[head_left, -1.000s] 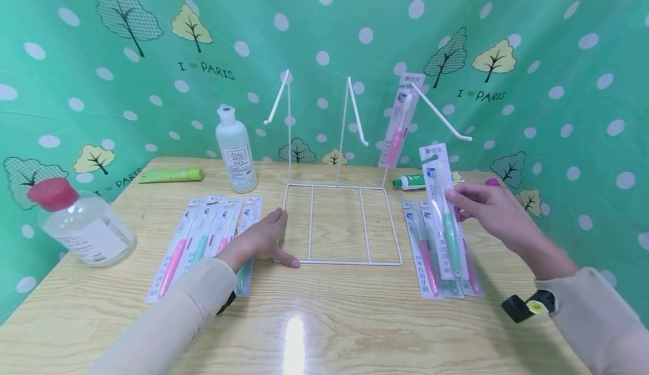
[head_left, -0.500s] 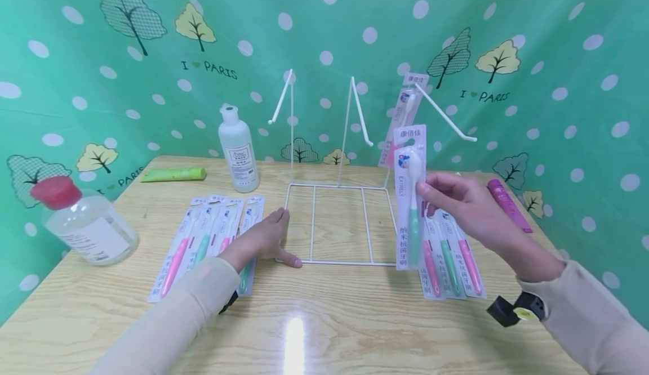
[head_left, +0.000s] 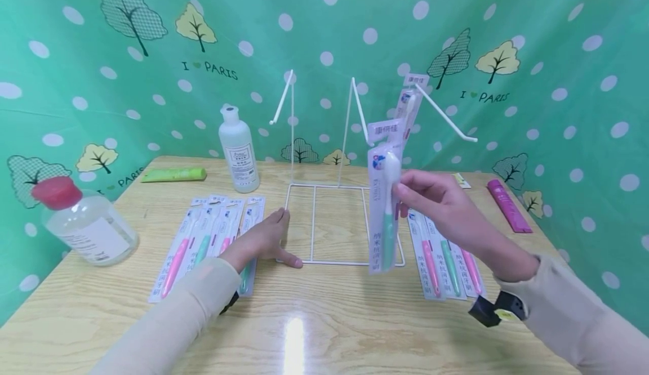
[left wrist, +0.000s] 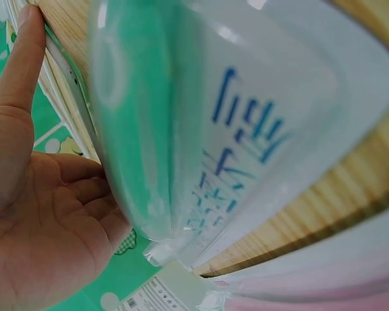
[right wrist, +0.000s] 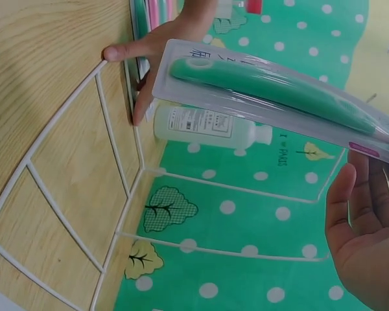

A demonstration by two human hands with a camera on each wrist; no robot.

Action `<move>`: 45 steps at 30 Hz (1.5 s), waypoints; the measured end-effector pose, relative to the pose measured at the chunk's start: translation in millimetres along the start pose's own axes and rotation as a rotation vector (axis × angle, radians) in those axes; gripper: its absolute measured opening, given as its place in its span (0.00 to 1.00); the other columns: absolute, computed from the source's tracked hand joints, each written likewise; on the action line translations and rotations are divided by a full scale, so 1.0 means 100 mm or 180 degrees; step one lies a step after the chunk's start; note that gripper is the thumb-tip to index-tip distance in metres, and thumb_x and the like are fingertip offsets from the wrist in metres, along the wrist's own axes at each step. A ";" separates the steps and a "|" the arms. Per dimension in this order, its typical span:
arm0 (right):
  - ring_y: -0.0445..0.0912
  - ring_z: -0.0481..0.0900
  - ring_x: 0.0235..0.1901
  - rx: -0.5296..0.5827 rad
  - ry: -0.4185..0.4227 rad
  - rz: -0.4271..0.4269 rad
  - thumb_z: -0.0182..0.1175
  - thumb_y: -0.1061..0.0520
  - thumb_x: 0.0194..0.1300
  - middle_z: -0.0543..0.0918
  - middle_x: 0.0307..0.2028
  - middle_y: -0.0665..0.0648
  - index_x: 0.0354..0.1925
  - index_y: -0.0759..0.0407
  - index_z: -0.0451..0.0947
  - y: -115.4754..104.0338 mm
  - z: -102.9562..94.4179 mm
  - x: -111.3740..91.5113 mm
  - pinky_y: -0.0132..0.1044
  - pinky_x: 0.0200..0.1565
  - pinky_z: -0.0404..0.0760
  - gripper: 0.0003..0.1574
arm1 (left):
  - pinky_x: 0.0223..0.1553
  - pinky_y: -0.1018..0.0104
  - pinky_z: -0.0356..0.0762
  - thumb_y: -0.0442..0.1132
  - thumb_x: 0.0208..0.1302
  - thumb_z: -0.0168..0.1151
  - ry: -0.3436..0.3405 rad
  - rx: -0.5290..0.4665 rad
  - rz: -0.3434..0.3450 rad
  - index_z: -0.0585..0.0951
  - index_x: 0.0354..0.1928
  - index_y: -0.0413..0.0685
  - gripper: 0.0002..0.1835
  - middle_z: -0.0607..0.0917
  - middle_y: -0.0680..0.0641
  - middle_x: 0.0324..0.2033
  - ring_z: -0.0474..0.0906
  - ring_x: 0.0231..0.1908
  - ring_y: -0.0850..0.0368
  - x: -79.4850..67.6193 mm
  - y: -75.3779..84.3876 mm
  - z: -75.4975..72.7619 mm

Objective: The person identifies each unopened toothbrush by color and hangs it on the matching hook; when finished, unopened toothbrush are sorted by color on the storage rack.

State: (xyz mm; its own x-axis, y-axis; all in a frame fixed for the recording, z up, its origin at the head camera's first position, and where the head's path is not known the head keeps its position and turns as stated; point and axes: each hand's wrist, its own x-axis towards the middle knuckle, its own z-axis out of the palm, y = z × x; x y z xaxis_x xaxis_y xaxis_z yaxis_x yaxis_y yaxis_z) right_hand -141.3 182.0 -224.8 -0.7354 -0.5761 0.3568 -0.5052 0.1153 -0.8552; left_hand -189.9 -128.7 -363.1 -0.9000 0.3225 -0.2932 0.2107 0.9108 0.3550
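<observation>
The right hand (head_left: 440, 199) is carrying a green-handled toothbrush in clear plastic (head_left: 387, 200) leftward, its grip pinching the edge, bringing it before the middle prong (head_left: 359, 103) of the white wire rack (head_left: 313, 223); the spread left hand (head_left: 267, 236) is touching the base (head_left: 334, 262).

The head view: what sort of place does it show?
Probably a staged tabletop set, judging by the green tree-printed cloth backdrop, the pale wood-grain table and the white wire hook rack.
</observation>
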 end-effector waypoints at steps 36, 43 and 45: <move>0.51 0.74 0.44 0.0000 0.0809 0.1307 0.51 0.43 0.64 0.77 0.43 0.60 0.49 0.60 0.74 0.53 -0.08 1.13 0.47 0.46 0.76 0.25 | 0.66 0.54 0.44 0.68 0.29 0.69 0.0033 0.0014 -0.0035 0.44 0.69 0.36 0.70 0.44 0.36 0.68 0.40 0.67 0.43 -0.02 -0.01 0.02; 0.51 0.72 0.46 0.0014 0.0924 0.1457 0.51 0.42 0.64 0.76 0.44 0.59 0.49 0.60 0.73 0.57 -0.14 1.26 0.45 0.47 0.76 0.26 | 0.66 0.54 0.43 0.68 0.29 0.69 0.0049 0.0004 -0.0020 0.44 0.69 0.37 0.70 0.43 0.37 0.68 0.40 0.68 0.44 -0.03 0.00 0.01; 0.51 0.72 0.46 0.0016 0.0927 0.1460 0.50 0.42 0.64 0.76 0.44 0.59 0.50 0.60 0.73 0.58 -0.15 1.28 0.45 0.47 0.75 0.26 | 0.66 0.54 0.43 0.68 0.29 0.69 0.0047 0.0005 -0.0025 0.44 0.69 0.37 0.70 0.44 0.37 0.68 0.40 0.68 0.44 -0.03 0.00 0.01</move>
State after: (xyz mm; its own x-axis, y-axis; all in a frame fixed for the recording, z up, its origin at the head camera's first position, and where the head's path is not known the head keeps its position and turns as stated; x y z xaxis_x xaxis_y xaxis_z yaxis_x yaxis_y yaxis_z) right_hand -272.2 127.2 -223.1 -0.9750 -0.2194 0.0352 -0.1013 0.2979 -0.9492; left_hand -186.6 -129.0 -363.0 -0.9072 0.3115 -0.2829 0.2043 0.9137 0.3512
